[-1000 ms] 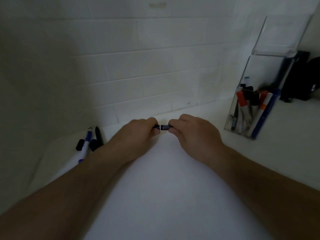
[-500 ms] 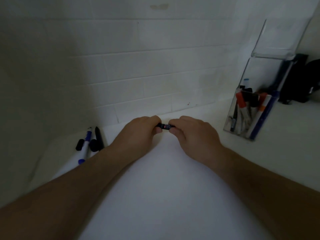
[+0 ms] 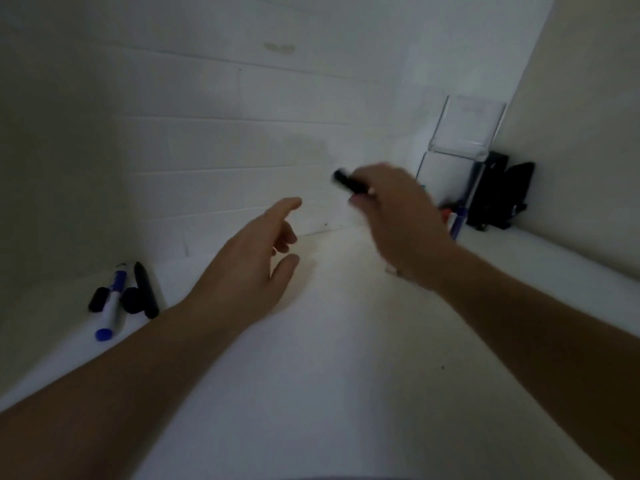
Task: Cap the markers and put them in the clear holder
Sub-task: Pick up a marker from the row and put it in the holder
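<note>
Both hands gripped one black marker a moment ago; now the right hand alone carries it, fingers clamped, toward the clear holder, while the left hand hangs empty, fingers apart, so capping looks done.

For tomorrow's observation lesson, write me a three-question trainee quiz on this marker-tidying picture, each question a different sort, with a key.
1. True or false: the left hand holds a marker.
2. Which hand grips the black marker? A left, B right, C both.
3. Fill in: the clear holder stands to the person's ____.

Key: 1 false, it is open and holds nothing. 2 B, the right hand. 3 right, by the wall.
</note>
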Available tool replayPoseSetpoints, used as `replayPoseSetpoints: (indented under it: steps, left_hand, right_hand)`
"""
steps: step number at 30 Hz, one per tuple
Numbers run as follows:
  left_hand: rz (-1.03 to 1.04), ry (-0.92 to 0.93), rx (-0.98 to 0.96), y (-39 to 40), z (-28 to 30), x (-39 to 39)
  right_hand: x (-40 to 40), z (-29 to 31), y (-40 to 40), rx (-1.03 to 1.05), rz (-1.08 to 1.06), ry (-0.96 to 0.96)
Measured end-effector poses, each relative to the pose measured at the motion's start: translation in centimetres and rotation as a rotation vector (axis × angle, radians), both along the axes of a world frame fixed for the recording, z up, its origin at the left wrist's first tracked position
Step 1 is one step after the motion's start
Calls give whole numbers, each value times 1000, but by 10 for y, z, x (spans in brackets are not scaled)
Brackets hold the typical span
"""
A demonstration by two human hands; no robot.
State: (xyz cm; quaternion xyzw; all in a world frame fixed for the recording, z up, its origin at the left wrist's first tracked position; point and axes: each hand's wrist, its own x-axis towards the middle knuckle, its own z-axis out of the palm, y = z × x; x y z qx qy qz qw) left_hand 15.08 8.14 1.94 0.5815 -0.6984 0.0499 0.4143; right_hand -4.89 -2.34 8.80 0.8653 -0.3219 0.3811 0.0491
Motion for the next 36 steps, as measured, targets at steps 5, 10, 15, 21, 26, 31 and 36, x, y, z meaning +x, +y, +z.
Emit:
replayPoseSetpoints:
  steps: [5, 10, 15, 21, 26, 31, 36]
  left_hand:
    - [-89, -176, 5, 1, -4, -6]
    - [-147, -218, 30, -2, -14, -11]
    - [-221, -276, 30, -2, -22, -19]
    - [-220, -287, 5, -3, -24, -14]
    - [-221, -320, -13, -6, -22, -10]
    - [-181, -347, -53, -6, -5, 8]
    - [242, -134, 96, 6, 31, 68]
  right_hand:
    - [-54, 44, -27, -12, -121, -337]
    - [-75, 32, -45, 183, -227, -203]
    - [-73, 11, -49, 73, -348, 59]
    - [-76, 6, -48, -164, -584, 271]
    - [-81, 4, -50, -52, -633, 340]
    - [-55, -6, -31, -246, -474, 180]
    - [39, -57, 11, 20, 50, 119]
